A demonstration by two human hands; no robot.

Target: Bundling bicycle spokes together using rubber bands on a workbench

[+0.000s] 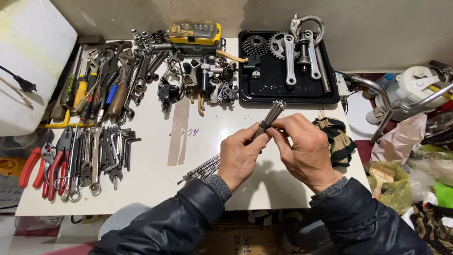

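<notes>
Both hands point(273, 148) grip a spoke bundle point(264, 125) below a yellow-lidded case point(195, 32).

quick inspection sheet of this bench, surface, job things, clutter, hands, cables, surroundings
surface: white table, tape strip across its middle
job's things: bundle of thin metal spokes held slanting above the table, a band around it near the upper end
clutter: pliers and wrenches at left, screwdrivers, black tray with sprockets and crank arms, camouflage cloth
grippers: left hand and right hand both grip the bundle
cables: black cord at far left
surroundings: chrome handlebar, plastic bags at right
</notes>
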